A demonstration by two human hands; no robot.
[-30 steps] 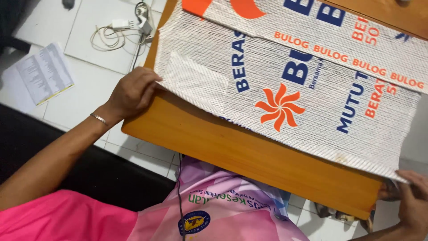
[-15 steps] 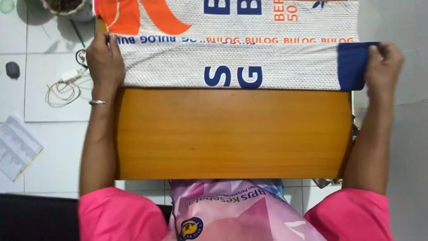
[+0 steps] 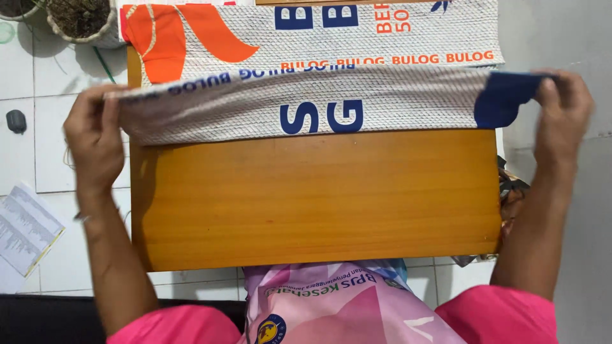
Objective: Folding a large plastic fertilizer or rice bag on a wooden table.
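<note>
From my remote seat, the left hand (image 3: pixel 95 137) was closed on the left end of the woven sack (image 3: pixel 306 105), pinching its folded edge just off the table (image 3: pixel 319 197) corner. A paper sheet (image 3: pixel 25 229) lay on the floor tiles at far left, and a pot of soil (image 3: pixel 80 19) stood at the far left corner. The sack was white, printed with blue letters and orange shapes, its near fold lifted and stretched across the table's far side. The right hand (image 3: pixel 564 105) gripped the blue right end. I judged uneven pulling could skew the fold, or the slick weave could slip free
</note>
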